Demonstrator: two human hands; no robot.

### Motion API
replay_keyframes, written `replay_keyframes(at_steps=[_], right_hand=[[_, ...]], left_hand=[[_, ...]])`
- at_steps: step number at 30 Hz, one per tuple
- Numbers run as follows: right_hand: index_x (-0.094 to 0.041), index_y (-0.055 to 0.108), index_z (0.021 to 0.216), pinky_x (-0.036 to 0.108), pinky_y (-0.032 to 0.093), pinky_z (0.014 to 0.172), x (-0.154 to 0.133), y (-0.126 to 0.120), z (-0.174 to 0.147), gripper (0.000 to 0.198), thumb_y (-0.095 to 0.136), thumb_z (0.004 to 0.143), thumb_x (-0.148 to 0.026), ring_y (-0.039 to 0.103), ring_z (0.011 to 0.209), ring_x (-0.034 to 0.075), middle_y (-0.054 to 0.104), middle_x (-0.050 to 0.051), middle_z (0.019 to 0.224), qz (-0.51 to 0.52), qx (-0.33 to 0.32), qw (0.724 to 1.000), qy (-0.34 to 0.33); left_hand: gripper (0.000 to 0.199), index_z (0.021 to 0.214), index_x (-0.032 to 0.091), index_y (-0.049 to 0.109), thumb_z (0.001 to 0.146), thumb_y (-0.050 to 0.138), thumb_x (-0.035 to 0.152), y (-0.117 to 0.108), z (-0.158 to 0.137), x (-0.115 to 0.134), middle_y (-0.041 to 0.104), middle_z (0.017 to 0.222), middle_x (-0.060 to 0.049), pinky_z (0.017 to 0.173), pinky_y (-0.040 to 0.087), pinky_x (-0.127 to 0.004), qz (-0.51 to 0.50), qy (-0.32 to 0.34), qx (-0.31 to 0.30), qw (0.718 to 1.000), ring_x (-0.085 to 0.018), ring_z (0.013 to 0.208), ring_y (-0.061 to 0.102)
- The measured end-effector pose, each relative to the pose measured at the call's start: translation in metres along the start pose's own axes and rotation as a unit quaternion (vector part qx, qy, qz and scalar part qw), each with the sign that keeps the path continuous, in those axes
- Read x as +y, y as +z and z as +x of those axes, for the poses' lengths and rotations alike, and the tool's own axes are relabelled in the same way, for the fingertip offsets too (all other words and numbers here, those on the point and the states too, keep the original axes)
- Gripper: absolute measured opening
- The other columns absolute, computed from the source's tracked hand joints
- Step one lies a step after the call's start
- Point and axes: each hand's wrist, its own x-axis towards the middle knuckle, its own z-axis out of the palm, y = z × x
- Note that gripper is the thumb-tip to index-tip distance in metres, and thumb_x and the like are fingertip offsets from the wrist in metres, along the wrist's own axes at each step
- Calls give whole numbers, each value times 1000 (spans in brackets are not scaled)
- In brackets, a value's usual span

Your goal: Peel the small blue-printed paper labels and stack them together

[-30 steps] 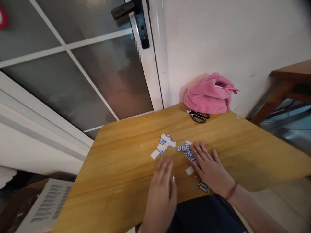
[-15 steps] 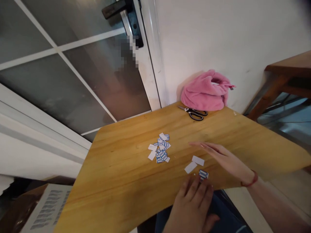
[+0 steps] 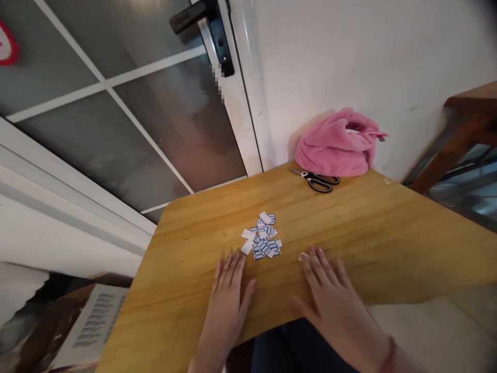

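Note:
A loose pile of small paper slips [image 3: 263, 241], white with blue printed marks, lies on the wooden table [image 3: 194, 228]. Just in front of its left edge, my left hand [image 3: 227, 303] rests palm down with fingers stretched out and thumb apart. To the right of the pile, my right hand [image 3: 332, 295] is also spread flat, palm towards the tabletop. A white paper corner [image 3: 302, 256] peeks out at its fingertips; whatever else lies beneath that palm is hidden. Both hands are slightly blurred.
Black-handled scissors [image 3: 320, 182] lie near the back edge, touching or close to a pink plush pouch [image 3: 336, 147] by the wall. A glazed door [image 3: 155, 134] stands behind the table. At lower left is a cardboard box [image 3: 50, 321] with a printed sheet.
My left hand has moved left and forward to the pile's front edge. My right hand has come down and nearer me, over where the loose slips lay. The view has shifted slightly.

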Motion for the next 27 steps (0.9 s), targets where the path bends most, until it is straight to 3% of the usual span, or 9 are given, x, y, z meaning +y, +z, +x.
replay_keyframes(at_steps=[2,4,7,10,13,19,23,27], right_hand=[[-8,41,137,59,29,105,-25,3,10,77,38,84,-64,28,134,36,35,19,143,36,-41,997,-61],[-18,28,144,58,25,107,-39,-1,24,72,35,87,-61,19,139,31,21,12,150,80,-80,987,-116],[-22,21,146,55,21,110,-31,-13,34,64,34,92,-52,10,141,26,12,6,153,120,-94,981,-118],[-24,32,142,56,17,112,3,-21,25,51,33,94,-42,13,141,23,23,3,151,135,-110,980,-96],[-22,43,136,57,16,112,37,-24,12,45,37,94,-38,22,139,22,38,5,144,151,-116,979,-67],[-25,42,136,51,27,111,51,-28,10,43,40,93,-28,33,134,20,47,6,138,237,-43,970,-28],[-23,48,132,47,30,111,48,-33,7,42,43,90,-21,36,132,20,51,6,134,234,-43,963,-127],[-20,62,115,45,30,112,43,-35,2,32,45,88,-19,43,128,19,61,6,121,209,-30,956,-202]], left_hand=[[51,141,17,32,95,31,39,-1,6,-9,32,148,-8,114,22,-48,-24,-38,-14,999,-22,140,21],[53,141,15,32,95,31,41,-7,12,-15,28,150,-10,115,20,-48,-41,-67,-18,997,-22,140,18],[51,140,20,34,95,31,42,-18,17,-20,26,151,-7,115,19,-47,-61,-57,-34,996,-21,141,16],[47,141,29,30,95,32,39,-24,19,-23,26,151,-1,115,21,-45,-67,10,-74,995,-19,140,18],[51,144,29,23,95,34,38,-18,25,-18,21,153,-3,114,21,-46,-36,58,-94,993,-20,141,16],[63,147,26,15,91,41,43,2,27,46,14,154,-7,112,19,-53,-25,191,-127,973,-26,141,8],[58,145,23,21,92,40,36,-4,43,71,16,153,-6,113,22,-48,-58,155,-74,983,-22,142,7],[46,137,20,39,95,33,38,-7,103,40,30,149,-5,115,19,-41,-101,142,-75,982,-17,140,17]])
